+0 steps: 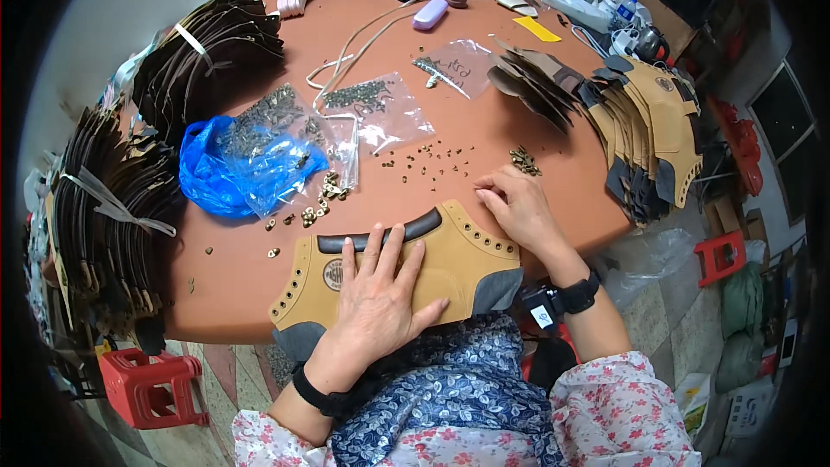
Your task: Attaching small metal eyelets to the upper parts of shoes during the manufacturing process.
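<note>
A tan shoe upper [450, 268] with grey corner patches, a dark padded collar and metal eyelets lies at the table's near edge. My left hand [380, 290] rests flat on it, fingers spread, partly covering a round printed mark. Just beyond its right eyelet row is my right hand [523, 212], thumb and fingertips drawn together. Whatever they may pinch is too small or hidden to make out. Beside those fingers lies a small pile of brass-coloured hardware [524, 161]. Loose small metal pieces [424, 160] are scattered farther left, and brass-toned hooks or rivets [324, 195] lie left of centre.
Clear bags of metal parts [372, 104] and a blue plastic bag [203, 169] occupy the middle left. Stacks of dark pieces [112, 207] line the left edge; finished-looking tan uppers [644, 121] overhang the right edge. Red stools [151, 385] stand on the floor.
</note>
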`<act>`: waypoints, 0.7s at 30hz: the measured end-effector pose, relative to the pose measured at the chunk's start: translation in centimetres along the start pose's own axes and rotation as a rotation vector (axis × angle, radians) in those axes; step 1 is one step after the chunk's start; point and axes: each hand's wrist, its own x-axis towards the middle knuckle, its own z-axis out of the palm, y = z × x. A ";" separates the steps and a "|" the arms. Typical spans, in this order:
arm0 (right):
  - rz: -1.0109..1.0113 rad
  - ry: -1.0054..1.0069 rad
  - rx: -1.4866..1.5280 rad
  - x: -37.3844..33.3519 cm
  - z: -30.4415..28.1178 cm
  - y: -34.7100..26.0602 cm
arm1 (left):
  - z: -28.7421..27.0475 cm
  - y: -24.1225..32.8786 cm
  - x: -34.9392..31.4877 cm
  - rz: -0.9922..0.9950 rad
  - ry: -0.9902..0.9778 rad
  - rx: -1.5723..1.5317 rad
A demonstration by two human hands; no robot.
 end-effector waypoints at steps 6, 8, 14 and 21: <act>-0.185 -0.033 -0.113 -3.2 0.7 -1.7 | -0.6 0.3 0.5 -0.001 -0.049 0.026; -0.243 -0.039 -0.196 -3.6 0.8 -2.2 | -0.8 0.4 0.8 -0.001 -0.051 0.047; -0.251 -0.054 -0.284 -3.8 1.2 -1.7 | -0.5 1.3 1.9 0.029 -0.007 0.187; -0.323 -0.096 -0.355 -3.4 1.0 -2.0 | 0.7 1.6 3.6 0.064 -0.030 0.166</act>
